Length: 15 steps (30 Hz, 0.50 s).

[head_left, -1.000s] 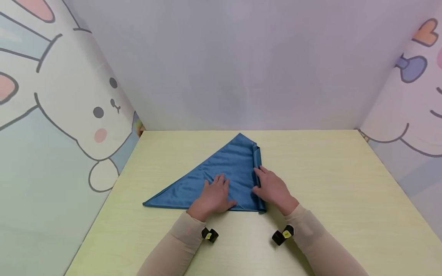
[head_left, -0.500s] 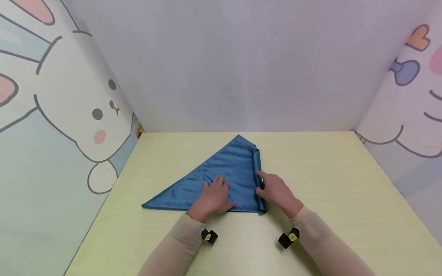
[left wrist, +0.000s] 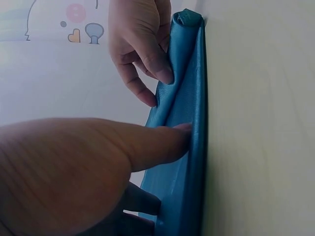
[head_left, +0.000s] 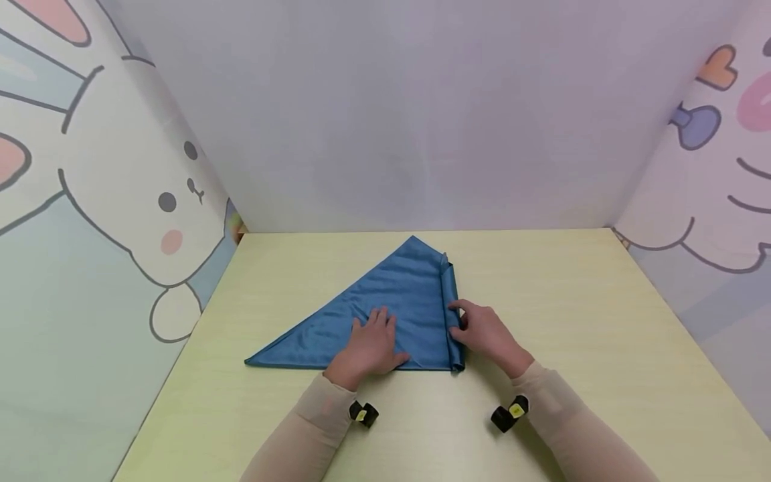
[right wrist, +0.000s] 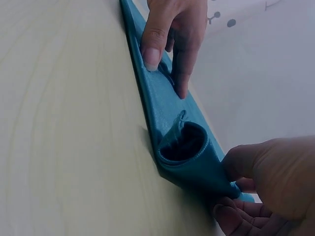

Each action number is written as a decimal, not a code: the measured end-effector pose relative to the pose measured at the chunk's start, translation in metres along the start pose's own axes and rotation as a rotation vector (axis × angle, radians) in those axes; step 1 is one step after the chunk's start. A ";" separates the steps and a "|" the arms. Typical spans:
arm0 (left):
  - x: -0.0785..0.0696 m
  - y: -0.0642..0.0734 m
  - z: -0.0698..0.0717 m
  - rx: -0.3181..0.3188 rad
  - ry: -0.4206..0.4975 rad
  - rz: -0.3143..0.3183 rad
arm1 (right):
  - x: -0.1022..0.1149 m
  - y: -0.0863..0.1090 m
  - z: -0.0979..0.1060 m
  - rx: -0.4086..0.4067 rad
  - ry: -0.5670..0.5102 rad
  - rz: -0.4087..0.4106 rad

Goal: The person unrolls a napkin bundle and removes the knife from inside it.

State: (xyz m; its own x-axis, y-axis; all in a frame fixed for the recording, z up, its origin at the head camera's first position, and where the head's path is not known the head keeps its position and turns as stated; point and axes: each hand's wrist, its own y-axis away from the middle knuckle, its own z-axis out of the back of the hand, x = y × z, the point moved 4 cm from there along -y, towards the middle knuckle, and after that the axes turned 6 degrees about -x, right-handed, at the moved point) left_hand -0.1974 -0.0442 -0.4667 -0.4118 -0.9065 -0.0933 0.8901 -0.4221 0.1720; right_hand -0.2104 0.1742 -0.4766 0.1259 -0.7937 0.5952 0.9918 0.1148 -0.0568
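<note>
A blue satiny cloth [head_left: 409, 288] lies folded into a triangle-like shape, its long point to the left. Its right edge is rolled into a loose tube [head_left: 448, 284], whose hollow end [right wrist: 183, 147] shows in the right wrist view. My left hand [head_left: 369, 345] rests on the cloth near the front edge, fingers spread. Its thumb [left wrist: 167, 142] lies against the fabric close to the fold. With curled fingers my right hand [head_left: 486, 335] grips the roll from the outer side; some fingertips reach under it in the right wrist view.
The pale wooden table [head_left: 578, 301] extends around the cloth. A plain back wall [head_left: 385, 134] and side panels with cartoon drawings [head_left: 138, 174] border it. Black wrist devices [head_left: 364, 414] sit by both sleeves.
My right hand has shifted slightly right and its fingers have gone from lying over the roll to curling around its outer side. The left hand stays in place on the cloth.
</note>
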 end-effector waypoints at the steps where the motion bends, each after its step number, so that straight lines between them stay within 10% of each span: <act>1: 0.000 -0.001 0.001 -0.003 -0.002 -0.002 | -0.001 0.000 0.001 -0.002 -0.005 -0.002; 15: -0.001 -0.001 -0.003 -0.008 0.006 0.000 | -0.015 0.004 0.004 0.004 -0.043 -0.032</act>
State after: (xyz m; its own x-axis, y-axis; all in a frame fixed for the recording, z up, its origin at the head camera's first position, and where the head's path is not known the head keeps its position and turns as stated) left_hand -0.1972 -0.0432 -0.4692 -0.4109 -0.9063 -0.0992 0.8915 -0.4222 0.1644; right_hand -0.2079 0.1888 -0.4823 0.0931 -0.7706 0.6305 0.9951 0.0924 -0.0341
